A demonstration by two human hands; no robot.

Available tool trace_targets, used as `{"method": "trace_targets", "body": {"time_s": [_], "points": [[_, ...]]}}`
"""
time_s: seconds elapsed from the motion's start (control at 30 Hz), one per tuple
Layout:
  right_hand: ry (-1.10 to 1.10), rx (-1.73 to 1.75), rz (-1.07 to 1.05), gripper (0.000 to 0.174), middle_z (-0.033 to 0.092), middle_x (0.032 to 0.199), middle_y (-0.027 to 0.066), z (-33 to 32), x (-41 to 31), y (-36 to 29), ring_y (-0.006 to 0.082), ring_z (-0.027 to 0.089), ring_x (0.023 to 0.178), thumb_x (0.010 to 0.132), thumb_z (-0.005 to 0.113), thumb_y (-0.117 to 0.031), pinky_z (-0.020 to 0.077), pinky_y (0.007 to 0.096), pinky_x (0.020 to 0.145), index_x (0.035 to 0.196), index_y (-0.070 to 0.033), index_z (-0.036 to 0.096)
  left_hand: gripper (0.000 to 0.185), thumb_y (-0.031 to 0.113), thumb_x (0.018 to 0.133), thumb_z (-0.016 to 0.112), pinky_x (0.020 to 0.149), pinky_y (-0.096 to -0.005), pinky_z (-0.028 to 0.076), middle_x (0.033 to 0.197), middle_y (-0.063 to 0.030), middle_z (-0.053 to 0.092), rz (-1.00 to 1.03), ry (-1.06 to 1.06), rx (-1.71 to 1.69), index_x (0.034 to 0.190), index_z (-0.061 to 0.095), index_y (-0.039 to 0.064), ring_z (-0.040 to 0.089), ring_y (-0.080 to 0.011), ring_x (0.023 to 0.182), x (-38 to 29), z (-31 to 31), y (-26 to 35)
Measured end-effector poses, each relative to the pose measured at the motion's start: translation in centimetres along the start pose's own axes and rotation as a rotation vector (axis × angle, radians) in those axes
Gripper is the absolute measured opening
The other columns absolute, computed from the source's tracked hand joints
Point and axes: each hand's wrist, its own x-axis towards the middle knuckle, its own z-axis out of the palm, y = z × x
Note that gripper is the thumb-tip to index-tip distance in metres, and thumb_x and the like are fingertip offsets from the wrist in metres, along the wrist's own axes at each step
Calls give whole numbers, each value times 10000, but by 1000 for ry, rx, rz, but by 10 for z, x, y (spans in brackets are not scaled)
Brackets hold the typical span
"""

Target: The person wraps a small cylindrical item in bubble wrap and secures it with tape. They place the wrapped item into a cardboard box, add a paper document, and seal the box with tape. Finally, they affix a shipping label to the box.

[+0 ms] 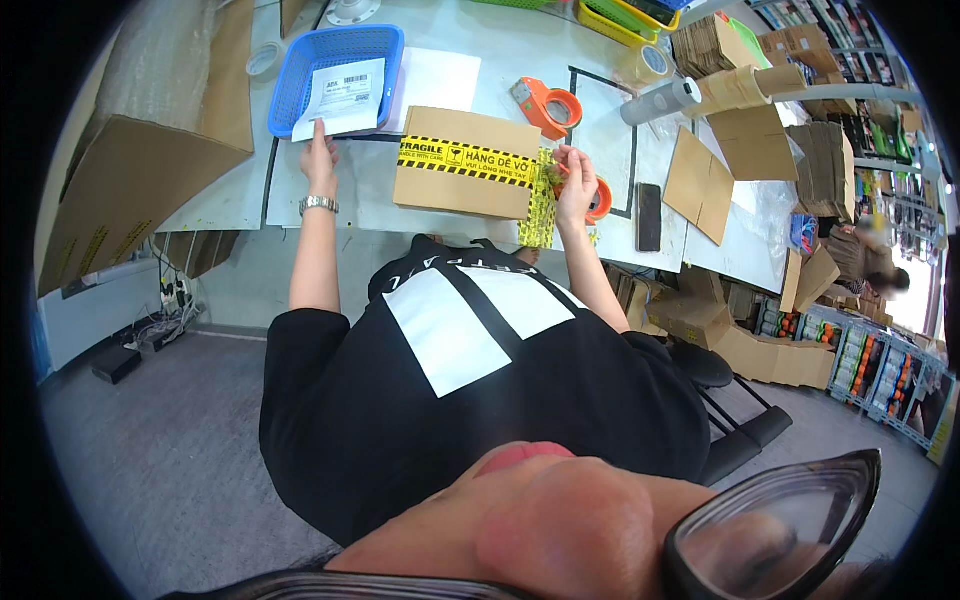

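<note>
My left hand (322, 160) pinches the lower edge of a white printed label sheet (345, 94). The sheet lies over the front of a blue plastic basket (289, 82) and bears writing and printed codes. Before me on the table is a cardboard box (457, 196), with a black-and-yellow fragile tape strip (469, 161) across its top. My right hand (576, 186) is just right of the box, fingers curled. Beside it are a crumpled yellow tape strip (538, 217) and an orange tape dispenser (602, 201), partly hidden by the hand. Whether its fingertips hold anything is unclear.
Another orange tape dispenser (551, 109) lies behind the box. A phone (649, 217) is at right, near flat cardboard (690, 184) and a roll (660, 101). A large open carton (150, 180) stands at left. Far right, a person (862, 259) is near shelves.
</note>
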Motion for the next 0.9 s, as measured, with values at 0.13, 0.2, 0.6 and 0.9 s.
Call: {"method": "trace_targets", "body": {"time_s": [0.13, 0.2, 0.6, 0.9], "points": [[-188, -28, -156, 168, 700, 980, 52, 19, -4, -54, 120, 652, 944, 1006, 580, -142, 499, 257, 820, 1092, -19, 656, 413, 282, 942, 679, 843, -325, 511, 1182, -92, 636, 197, -57, -258, 1223, 588, -6, 625, -178, 1045, -48, 14, 27], [-365, -58, 59, 330, 655, 1147, 113, 37, -12, -81, 177, 649, 1051, 1005, 581, -182, 514, 331, 932, 1290, -25, 532, 378, 176, 971, 621, 947, -357, 506, 1240, -90, 615, 253, -270, -562, 1300, 538, 8, 606, -201, 1132, -102, 25, 39], [-487, 173, -264, 834, 555, 1314, 173, 49, -27, -191, 258, 556, 1238, 826, 713, 69, 457, 403, 1053, 1522, -38, 266, 540, 104, 848, 751, 1109, -399, 391, 1432, -181, 467, 748, -942, -252, 1320, 505, 9, 435, -258, 1359, -214, 67, 125], [-656, 107, -199, 735, 573, 1314, 154, 42, -32, -216, 192, 559, 1230, 797, 757, 54, 467, 340, 1041, 1449, 10, 420, 518, 393, 781, 797, 1148, -513, 316, 1273, -60, 633, 1707, -701, 711, 1240, 641, 210, 596, -199, 1176, -254, 81, 197]]}}
